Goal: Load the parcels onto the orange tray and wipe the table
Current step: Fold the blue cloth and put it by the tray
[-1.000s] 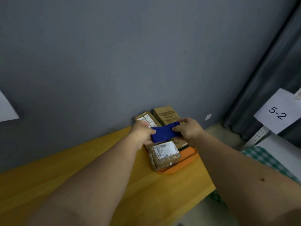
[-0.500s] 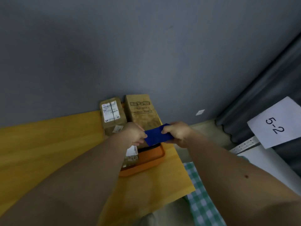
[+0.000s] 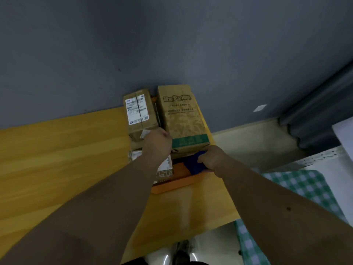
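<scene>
Head view, tabletop [image 3: 57,159]: a yellow wooden surface is seen against a grey wall, its right end near a green checked cloth [image 3: 298,190].
Head view, orange tray [image 3: 177,183]: it is set at the right end of the tabletop, at about 1 o'clock from the wearer, with its near rim exposed.
Head view, parcels: a labelled box [image 3: 138,111] at 11 o'clock and a taller printed carton [image 3: 181,115] at 12 o'clock are stood at the far side of the tray; a low wrapped parcel [image 3: 164,167] is laid at the near side, partly hidden by the left forearm. All three appear loaded.
Head view, left hand [image 3: 157,144]: it is curled loosely between the two tall boxes; whether anything is gripped by its fingers cannot be told.
Head view, right hand [image 3: 212,159]: the fingers are closed around a bunched blue cloth [image 3: 193,165], held over the tray's right corner.
Step judged: loading looks finished; wiping is not yet begun.
Risk, tray: it is set close to the tabletop's right edge, so it could be pushed off by a sweeping wipe.
Risk, tall boxes: they could be toppled if knocked by the left hand.
Risk, coverage: the surface under the tray would be missed unless the tray is shifted.
</scene>
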